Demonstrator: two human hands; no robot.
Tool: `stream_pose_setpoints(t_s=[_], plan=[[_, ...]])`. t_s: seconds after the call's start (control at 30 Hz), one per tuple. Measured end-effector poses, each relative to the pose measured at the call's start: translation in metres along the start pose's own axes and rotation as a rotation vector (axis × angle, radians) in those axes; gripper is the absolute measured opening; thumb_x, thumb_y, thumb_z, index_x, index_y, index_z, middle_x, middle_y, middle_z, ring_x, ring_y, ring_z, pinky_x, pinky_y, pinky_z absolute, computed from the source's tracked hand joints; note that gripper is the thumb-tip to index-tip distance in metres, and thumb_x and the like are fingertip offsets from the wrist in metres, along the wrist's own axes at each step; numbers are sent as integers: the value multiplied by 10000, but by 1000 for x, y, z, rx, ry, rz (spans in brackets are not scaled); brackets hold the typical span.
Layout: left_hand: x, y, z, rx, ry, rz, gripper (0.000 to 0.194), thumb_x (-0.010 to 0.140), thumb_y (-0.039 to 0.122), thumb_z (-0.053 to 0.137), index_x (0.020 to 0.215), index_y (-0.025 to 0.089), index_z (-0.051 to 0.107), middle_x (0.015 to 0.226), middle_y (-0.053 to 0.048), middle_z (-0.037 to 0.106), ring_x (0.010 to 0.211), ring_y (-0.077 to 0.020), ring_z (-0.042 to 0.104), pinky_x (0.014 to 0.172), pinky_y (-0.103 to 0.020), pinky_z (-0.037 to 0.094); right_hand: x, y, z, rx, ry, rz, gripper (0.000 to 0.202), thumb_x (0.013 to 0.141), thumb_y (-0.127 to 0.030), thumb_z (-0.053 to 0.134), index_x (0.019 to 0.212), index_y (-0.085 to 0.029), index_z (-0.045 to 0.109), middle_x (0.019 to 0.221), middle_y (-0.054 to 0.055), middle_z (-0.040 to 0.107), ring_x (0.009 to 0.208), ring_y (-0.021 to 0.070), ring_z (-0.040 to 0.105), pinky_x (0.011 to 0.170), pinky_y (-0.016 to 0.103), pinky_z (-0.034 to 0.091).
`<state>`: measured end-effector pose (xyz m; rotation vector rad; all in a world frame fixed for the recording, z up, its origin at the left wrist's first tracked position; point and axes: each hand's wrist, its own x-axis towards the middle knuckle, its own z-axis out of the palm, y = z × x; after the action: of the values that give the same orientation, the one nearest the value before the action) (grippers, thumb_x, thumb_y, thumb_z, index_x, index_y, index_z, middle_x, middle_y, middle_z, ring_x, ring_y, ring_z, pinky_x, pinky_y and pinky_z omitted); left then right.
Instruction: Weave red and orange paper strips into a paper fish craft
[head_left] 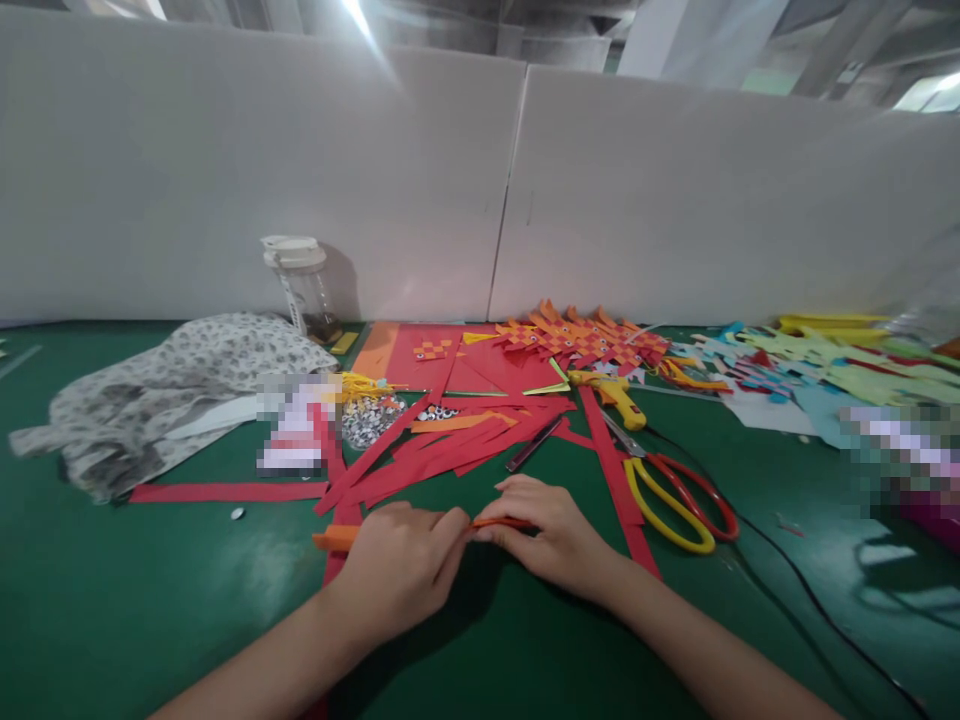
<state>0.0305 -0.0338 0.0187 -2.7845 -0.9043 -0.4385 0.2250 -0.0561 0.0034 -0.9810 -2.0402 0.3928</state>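
Between both hands, low over the green table, is an orange paper strip [336, 539]. My left hand [409, 555] is closed around it, and one end sticks out to the left of the palm. The fingertips of my right hand [547, 530] pinch the strip's other part, where it looks narrow and folded. My two hands nearly touch at the fingertips. Red paper strips [442, 455] lie in a loose pile just beyond. Scissors [671, 500] with yellow and red handles rest to the right of my right hand. A dark, narrow tool [534, 443] lies ahead of it.
Woven orange-red paper fish [577, 335] are heaped at the back, near a yellow glue gun [611, 395] with a black cord. A bag of googly eyes [371, 422], a patterned cloth [202, 370] and a lidded bottle [300, 285] stand left. Coloured paper pieces [832, 370] cover the right.
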Motion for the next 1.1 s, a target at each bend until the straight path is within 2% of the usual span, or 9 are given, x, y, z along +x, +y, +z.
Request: stream_pose_setpoints(t_s=[0.17,0.3,0.4,0.53,0.67,0.9,1.1], plan=[[0,-4,-1,36,-2,-18,222,903,222,383,742,205,535,522,11,591,429,-159,527,433,-272,244,-2,1,0,-37,23,13,138,853,-152,552,931,-198,656,817,33,718,746,170,634,709,298,499],[0,1,0,26,50,62,245,904,214,385,701,198,520,495,14,581,410,-154,527,434,-271,287,-4,0,2,-34,63,43,217,822,-124,539,1000,-205,634,894,49,718,821,181,655,746,297,520],[0,4,1,14,75,96,265,901,183,374,675,193,511,476,18,573,394,-147,527,431,-263,300,-6,0,2,-12,43,96,270,812,-121,541,1061,-199,612,920,55,709,799,169,662,732,280,531],[0,0,4,30,84,25,228,887,180,382,732,187,549,485,12,587,392,-162,539,410,-258,273,-6,0,1,27,7,51,304,837,-136,555,1128,-217,592,998,55,704,898,170,652,807,285,513],[-1,-4,4,-14,86,-27,173,871,175,409,804,185,568,512,14,615,417,-155,562,411,-246,255,-6,1,1,48,-63,6,375,861,-146,544,1225,-235,540,1057,58,691,921,172,639,800,285,509],[0,0,3,-81,110,140,285,898,158,361,658,191,511,466,30,567,388,-137,535,422,-256,275,-9,6,5,38,-20,72,442,849,-99,513,1265,-252,515,917,34,721,868,171,652,818,316,502],[1,-4,4,-5,46,11,195,869,128,381,842,182,567,525,16,622,404,-154,556,398,-261,252,-6,2,2,59,-64,3,416,867,-129,529,1264,-253,512,1023,44,694,918,161,631,809,285,502]])
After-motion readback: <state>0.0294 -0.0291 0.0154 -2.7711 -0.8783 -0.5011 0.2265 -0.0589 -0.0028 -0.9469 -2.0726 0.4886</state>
